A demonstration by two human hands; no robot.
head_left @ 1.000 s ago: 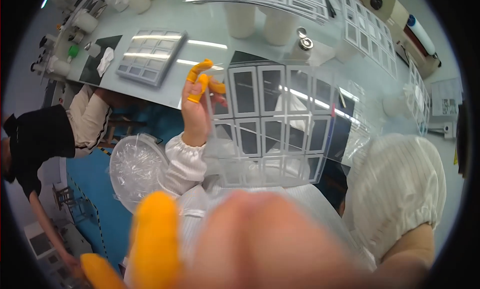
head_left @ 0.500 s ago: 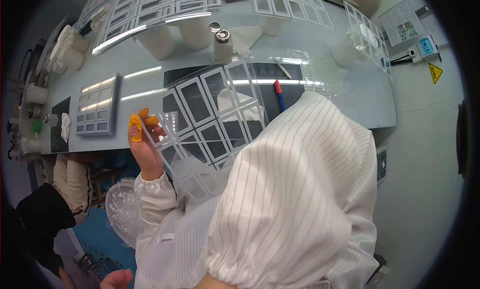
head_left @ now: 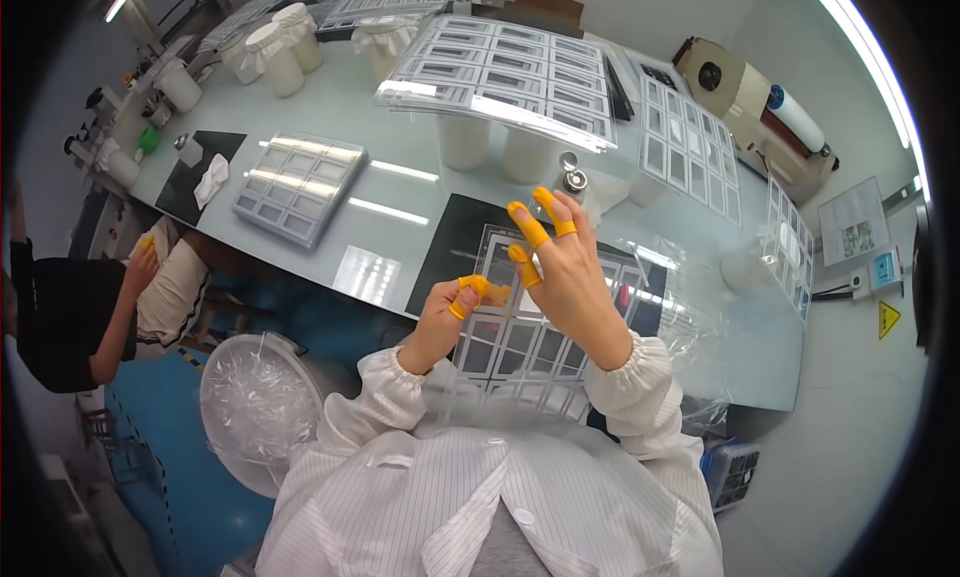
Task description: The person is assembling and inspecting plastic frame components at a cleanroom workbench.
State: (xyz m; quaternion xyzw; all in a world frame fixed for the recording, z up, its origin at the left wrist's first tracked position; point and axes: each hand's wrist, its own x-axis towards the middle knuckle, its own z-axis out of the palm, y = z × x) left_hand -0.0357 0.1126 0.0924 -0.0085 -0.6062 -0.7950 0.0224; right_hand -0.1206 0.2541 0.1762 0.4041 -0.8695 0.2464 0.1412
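Observation:
Yellow finger covers sit on fingertips of both hands. My left hand [head_left: 437, 317] is closed at the left edge of a clear panel [head_left: 510, 362] printed with white-framed rectangles, pinching it. Over the panel's upper part, my right hand [head_left: 572, 277] has its fingers stretched and apart, with nothing visible in them. Whether its lower fingers touch the panel I cannot tell. Beneath the panel's far part lies a black mat [head_left: 440, 262]. A bottle with a metal cap [head_left: 574, 182], its lid flipped up, stands just beyond my right fingertips.
Framed panels [head_left: 500, 77] rest on white tubs [head_left: 463, 142] at the back. A panel stack [head_left: 300, 182] lies left, beyond it a white cloth [head_left: 212, 182]. Crumpled clear film [head_left: 690, 327] is at right. A bin [head_left: 255, 407] holds film scraps; a person [head_left: 60, 317] sits far left.
My right hand has come up from the lower edge to above the panel. The panel, earlier tilted up in my left hand, now looks flatter. The head view has shifted.

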